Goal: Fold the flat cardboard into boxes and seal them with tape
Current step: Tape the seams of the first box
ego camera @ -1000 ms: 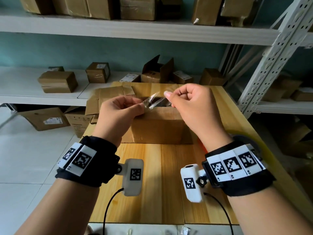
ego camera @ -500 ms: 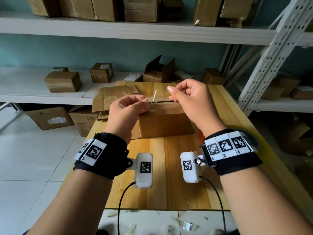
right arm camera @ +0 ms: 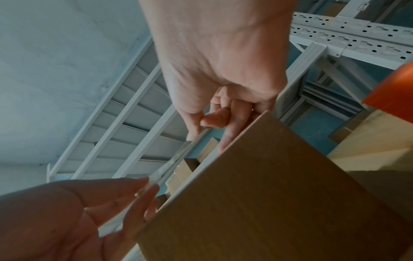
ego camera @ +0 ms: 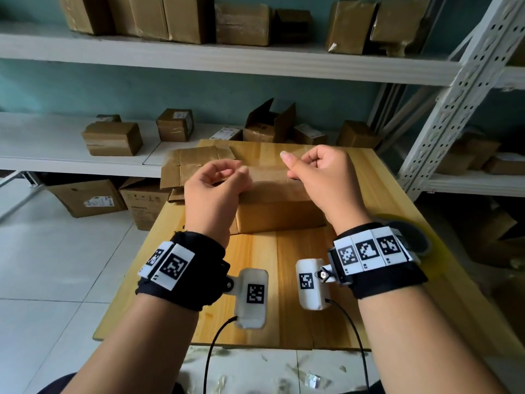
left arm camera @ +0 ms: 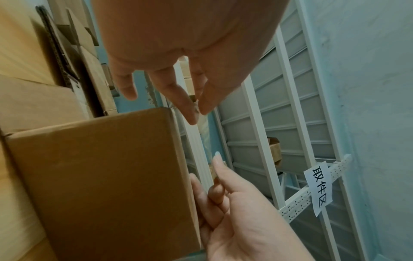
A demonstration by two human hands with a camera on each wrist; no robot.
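Your left hand (ego camera: 217, 187) and right hand (ego camera: 321, 177) hover above the closed box (ego camera: 279, 206), which sits on the table (ego camera: 284, 294) near its far half. A strip of clear tape (right arm camera: 172, 164) is stretched between them: the wrist views show your left thumb and forefinger pinching one end and your right thumb and forefinger pinching the other, the remaining fingers curled in. The strip hangs just above the box's top edge; whether it touches the cardboard cannot be told. In the head view the tape itself is too faint to make out.

Flat cardboard (ego camera: 196, 166) lies on the table's far left corner, just behind the box. A yellow and grey object (ego camera: 409, 237) rests at the table's right edge, partly hidden by your right wrist band; an orange shape (right arm camera: 393, 91) shows in the right wrist view. Shelves (ego camera: 199, 55) behind the table carry further boxes. A paper label (left arm camera: 318, 187) with handwritten characters is fixed to the white rack
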